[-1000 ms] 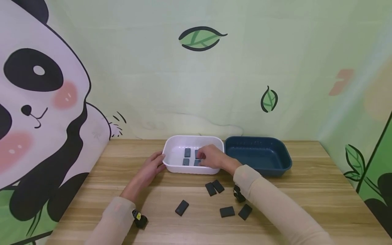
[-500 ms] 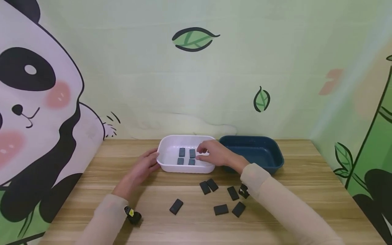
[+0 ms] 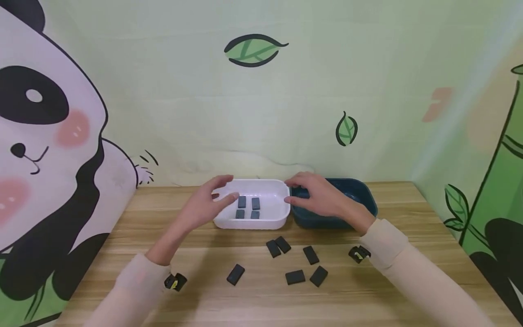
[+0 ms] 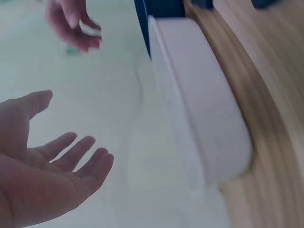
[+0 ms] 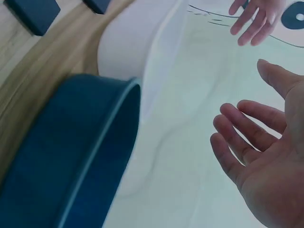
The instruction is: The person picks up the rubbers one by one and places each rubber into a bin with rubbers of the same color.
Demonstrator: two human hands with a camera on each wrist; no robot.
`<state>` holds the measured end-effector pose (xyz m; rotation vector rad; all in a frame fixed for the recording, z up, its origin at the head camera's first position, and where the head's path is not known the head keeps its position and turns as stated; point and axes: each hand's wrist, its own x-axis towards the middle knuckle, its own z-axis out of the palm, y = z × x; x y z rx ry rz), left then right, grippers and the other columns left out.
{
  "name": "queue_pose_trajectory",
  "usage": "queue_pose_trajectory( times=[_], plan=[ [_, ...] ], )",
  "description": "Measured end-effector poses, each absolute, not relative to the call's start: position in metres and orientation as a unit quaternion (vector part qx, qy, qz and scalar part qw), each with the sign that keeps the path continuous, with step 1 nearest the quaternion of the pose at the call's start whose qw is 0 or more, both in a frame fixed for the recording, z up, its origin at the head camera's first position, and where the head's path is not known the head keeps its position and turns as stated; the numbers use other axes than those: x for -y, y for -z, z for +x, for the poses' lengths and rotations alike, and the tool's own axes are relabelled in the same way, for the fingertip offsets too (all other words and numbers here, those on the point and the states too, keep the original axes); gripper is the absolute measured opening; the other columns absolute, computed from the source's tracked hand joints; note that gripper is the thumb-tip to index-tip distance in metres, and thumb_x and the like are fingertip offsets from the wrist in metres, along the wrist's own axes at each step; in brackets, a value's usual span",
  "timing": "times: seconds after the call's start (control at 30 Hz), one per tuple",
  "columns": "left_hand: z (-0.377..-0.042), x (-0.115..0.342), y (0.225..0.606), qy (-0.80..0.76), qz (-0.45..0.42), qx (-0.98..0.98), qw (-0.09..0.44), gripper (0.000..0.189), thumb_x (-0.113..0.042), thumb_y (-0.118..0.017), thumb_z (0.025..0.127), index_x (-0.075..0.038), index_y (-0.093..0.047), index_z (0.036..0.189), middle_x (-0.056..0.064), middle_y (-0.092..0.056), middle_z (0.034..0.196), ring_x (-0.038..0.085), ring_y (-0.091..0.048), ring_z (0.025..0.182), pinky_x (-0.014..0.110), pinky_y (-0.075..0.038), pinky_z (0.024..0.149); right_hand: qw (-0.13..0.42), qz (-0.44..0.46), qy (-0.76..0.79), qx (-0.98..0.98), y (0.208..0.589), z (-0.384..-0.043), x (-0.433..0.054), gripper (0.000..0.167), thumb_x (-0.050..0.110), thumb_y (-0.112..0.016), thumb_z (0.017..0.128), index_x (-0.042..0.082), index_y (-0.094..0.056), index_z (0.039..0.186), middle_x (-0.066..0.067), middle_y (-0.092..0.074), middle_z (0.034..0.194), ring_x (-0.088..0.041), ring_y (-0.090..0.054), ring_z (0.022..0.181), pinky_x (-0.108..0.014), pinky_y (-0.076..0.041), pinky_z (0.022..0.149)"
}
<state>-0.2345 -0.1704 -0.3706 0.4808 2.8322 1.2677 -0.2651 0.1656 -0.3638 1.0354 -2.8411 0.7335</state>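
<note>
A white rectangular tub (image 3: 251, 224) stands at the back of the wooden table, with several small dark grey-blue tiles (image 3: 255, 203) lying flat in it. My left hand (image 3: 204, 202) hovers over the tub's left end, thumb and fingers spread apart and holding nothing. In the left wrist view that hand's palm shows, fingers relaxed. My right hand (image 3: 320, 195) is raised over the left part of a dark blue tub (image 3: 369, 210), close to the white tub's right end. The right wrist view shows its fingers loosely bent with nothing in them.
In front of the tubs, several black tiles (image 3: 295, 277) are scattered on the table (image 3: 261, 304), including two side by side (image 3: 278, 246) and one further left (image 3: 235, 274). A wall cloth (image 3: 184, 113) with a panda and leaves rises right behind the tubs.
My left hand has let go of the white tub's left side and risen over its end. My right hand has left the tiles inside, moving right over the blue tub.
</note>
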Motion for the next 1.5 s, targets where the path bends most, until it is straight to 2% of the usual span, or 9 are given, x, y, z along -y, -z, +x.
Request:
queue_pose_trajectory(
  times=[0.27,0.43,0.67,0.97,1.07,1.2,1.3,1.37,1.5],
  plan=[
    [-0.196,0.141,0.359,-0.337,0.257,-0.906,-0.018,0.066,-0.036,-0.083,0.094,-0.01,-0.058,0.149,0.009,-0.06,0.149,0.028,-0.059,0.132,0.05,-0.051,0.11,0.069,0.327,-0.247,0.909,0.356,-0.25,-0.208,0.056,0.039,-0.076,0.1,0.005,-0.064,0.143,-0.014,-0.064,0.141,-0.034,-0.059,0.131,-0.057,-0.047,0.111],
    [-0.18,0.145,0.365,-0.304,0.288,-0.908,0.011,0.064,-0.044,-0.084,0.092,-0.017,-0.062,0.145,0.002,-0.064,0.143,0.024,-0.062,0.125,0.049,-0.053,0.107,0.11,0.306,-0.285,0.902,0.363,-0.25,-0.246,0.048,0.027,-0.078,0.099,0.003,-0.067,0.139,-0.016,-0.067,0.136,-0.035,-0.063,0.121,-0.059,-0.052,0.102],
    [-0.169,0.16,0.392,-0.267,0.327,-0.904,0.074,0.056,-0.039,-0.082,0.093,-0.014,-0.065,0.141,0.001,-0.067,0.137,0.024,-0.062,0.125,0.049,-0.052,0.107,0.094,0.206,-0.361,0.904,0.383,-0.256,-0.303,0.049,0.027,-0.07,0.105,0.0,-0.06,0.144,-0.022,-0.063,0.14,-0.039,-0.061,0.123,-0.062,-0.051,0.105],
    [-0.159,0.172,0.428,-0.246,0.334,-0.901,0.13,0.056,-0.027,-0.087,0.091,-0.008,-0.065,0.138,0.004,-0.067,0.136,0.026,-0.061,0.128,0.05,-0.05,0.11,0.059,0.127,-0.403,0.905,0.418,-0.272,-0.348,0.055,0.03,-0.06,0.11,-0.005,-0.05,0.152,-0.029,-0.057,0.146,-0.043,-0.057,0.129,-0.051,-0.051,0.102],
    [-0.154,0.174,0.435,-0.232,0.328,-0.905,0.143,0.057,-0.027,-0.087,0.09,-0.009,-0.065,0.139,0.005,-0.065,0.139,0.028,-0.059,0.132,0.051,-0.047,0.113,0.049,0.103,-0.422,0.899,0.434,-0.278,-0.359,0.058,0.03,-0.058,0.111,-0.008,-0.046,0.154,-0.032,-0.054,0.147,-0.046,-0.055,0.131,-0.036,-0.054,0.097],
    [-0.15,0.175,0.443,-0.221,0.332,-0.906,0.142,0.06,-0.029,-0.088,0.089,-0.01,-0.064,0.141,0.005,-0.061,0.144,0.028,-0.057,0.134,0.05,-0.046,0.115,0.032,0.072,-0.462,0.883,0.454,-0.285,-0.367,0.065,0.036,-0.057,0.111,-0.01,-0.042,0.155,-0.034,-0.052,0.147,-0.034,-0.059,0.126,-0.019,-0.057,0.088],
    [-0.148,0.175,0.448,-0.221,0.333,-0.906,0.143,0.061,-0.032,-0.087,0.09,-0.012,-0.063,0.142,0.004,-0.059,0.145,0.026,-0.056,0.134,0.049,-0.046,0.115,0.01,0.046,-0.489,0.871,0.464,-0.287,-0.367,0.072,0.044,-0.055,0.111,-0.009,-0.04,0.157,-0.034,-0.049,0.149,-0.034,-0.056,0.129,-0.021,-0.058,0.087],
    [-0.147,0.176,0.449,-0.221,0.328,-0.906,0.152,0.059,-0.031,-0.087,0.09,-0.013,-0.064,0.142,0.003,-0.058,0.145,0.026,-0.056,0.134,0.048,-0.047,0.114,-0.005,0.035,-0.499,0.866,0.469,-0.289,-0.367,0.074,0.047,-0.052,0.111,-0.009,-0.038,0.158,-0.035,-0.046,0.152,-0.045,-0.049,0.136,-0.019,-0.055,0.086],
    [-0.146,0.176,0.45,-0.222,0.316,-0.904,0.181,0.056,-0.027,-0.086,0.092,-0.015,-0.064,0.142,0.004,-0.059,0.143,0.024,-0.057,0.13,0.048,-0.049,0.112,-0.028,0.025,-0.53,0.847,0.476,-0.293,-0.365,0.072,0.045,-0.048,0.113,-0.009,-0.037,0.158,-0.033,-0.041,0.155,-0.04,-0.045,0.139,-0.018,-0.052,0.088]
  ],
)
